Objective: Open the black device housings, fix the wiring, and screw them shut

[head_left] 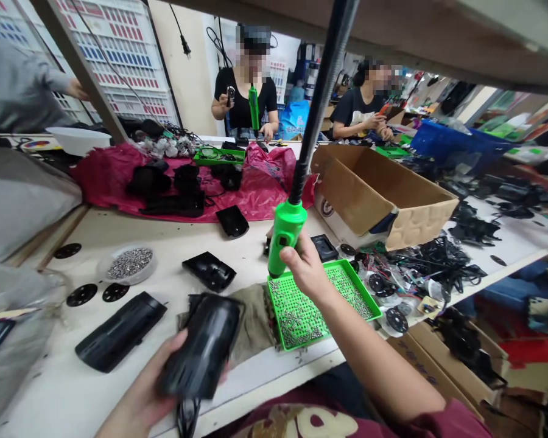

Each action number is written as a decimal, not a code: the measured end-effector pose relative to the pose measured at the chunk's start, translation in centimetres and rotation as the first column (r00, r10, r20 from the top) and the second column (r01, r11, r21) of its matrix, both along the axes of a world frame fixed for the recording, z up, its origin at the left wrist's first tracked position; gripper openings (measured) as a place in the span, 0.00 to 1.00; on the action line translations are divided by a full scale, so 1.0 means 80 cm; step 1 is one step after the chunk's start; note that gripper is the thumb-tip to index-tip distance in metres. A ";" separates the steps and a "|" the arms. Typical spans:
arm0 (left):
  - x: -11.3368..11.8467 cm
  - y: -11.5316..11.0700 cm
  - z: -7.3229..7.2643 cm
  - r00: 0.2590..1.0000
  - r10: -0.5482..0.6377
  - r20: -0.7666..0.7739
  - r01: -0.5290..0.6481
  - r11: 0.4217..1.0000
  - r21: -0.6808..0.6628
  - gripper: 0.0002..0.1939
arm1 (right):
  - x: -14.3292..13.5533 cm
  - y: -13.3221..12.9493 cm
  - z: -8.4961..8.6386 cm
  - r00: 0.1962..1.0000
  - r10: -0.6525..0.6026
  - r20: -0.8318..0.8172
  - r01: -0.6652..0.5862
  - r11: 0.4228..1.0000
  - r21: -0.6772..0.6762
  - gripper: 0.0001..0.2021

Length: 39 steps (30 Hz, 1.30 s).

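Over the near worktop (50, 395), left hand (141, 383): grip is wrapping the black housing (205, 340), its corded end pointing nearward, long axis slanting far-right.
Right hand (308, 267): grip is holding the green driver (288, 222), tip pointing down by the screw tray (368, 292).
Driver and housing: seemingly being readied; driving would be needing alignment.

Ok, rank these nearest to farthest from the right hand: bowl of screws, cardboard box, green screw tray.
1. Green screw tray, just below the right hand.
2. Cardboard box, beyond, to the right.
3. Bowl of screws, far left.
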<state>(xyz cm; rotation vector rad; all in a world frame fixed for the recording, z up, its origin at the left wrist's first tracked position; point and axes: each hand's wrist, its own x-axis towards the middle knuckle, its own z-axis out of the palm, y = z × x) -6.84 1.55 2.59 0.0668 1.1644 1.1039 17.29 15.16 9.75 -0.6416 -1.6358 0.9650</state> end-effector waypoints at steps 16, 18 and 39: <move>0.072 -0.003 -0.016 0.985 0.148 -0.094 -0.138 0.985 0.108 0.41 | -0.033 -0.044 -0.008 0.895 -0.033 -0.444 -0.019 0.994 -0.112 0.18; 0.069 -0.001 -0.017 0.981 0.169 -0.091 -0.161 0.982 0.096 0.39 | -0.043 -0.052 0.003 0.836 -0.012 -0.549 -0.025 0.998 -0.060 0.19; 0.078 0.011 -0.037 0.956 0.231 -0.181 -0.187 0.955 0.231 0.42 | -0.087 -0.039 -0.024 0.785 0.008 -0.620 -0.178 0.960 -0.214 0.26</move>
